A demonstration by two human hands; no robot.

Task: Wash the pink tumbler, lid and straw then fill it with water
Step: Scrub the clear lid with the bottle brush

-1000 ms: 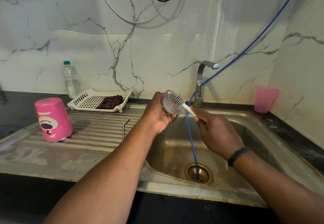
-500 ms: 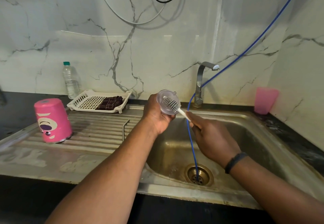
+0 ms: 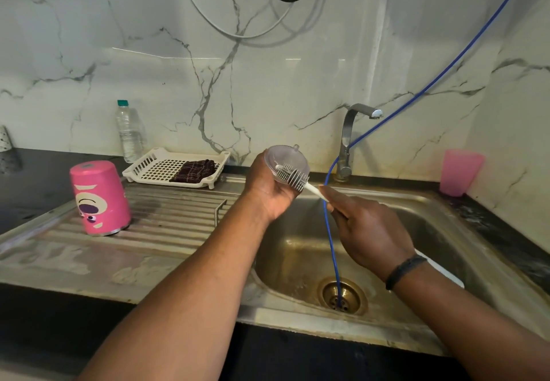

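Dim, soft light; faint glare streaks on the wall (image 3: 208, 53); wide-angle bending at edges.

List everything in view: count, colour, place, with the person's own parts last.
tumbler: 1, pink, upside down on the draining board
lid: 1, clear, in the left hand over the sink
brush: 1, white, bristles against the lid
sink: 1, steel, centre right
tap: 1, steel, behind the basin
hose: 1, blue, from upper right to the drain
cup: 1, pink, right counter
tray: 1, white, behind the draining board
cloth: 1, dark checked, in the tray
bottle: 1, clear, green cap, by the wall
left hand: holds the lid
right hand: holds the brush
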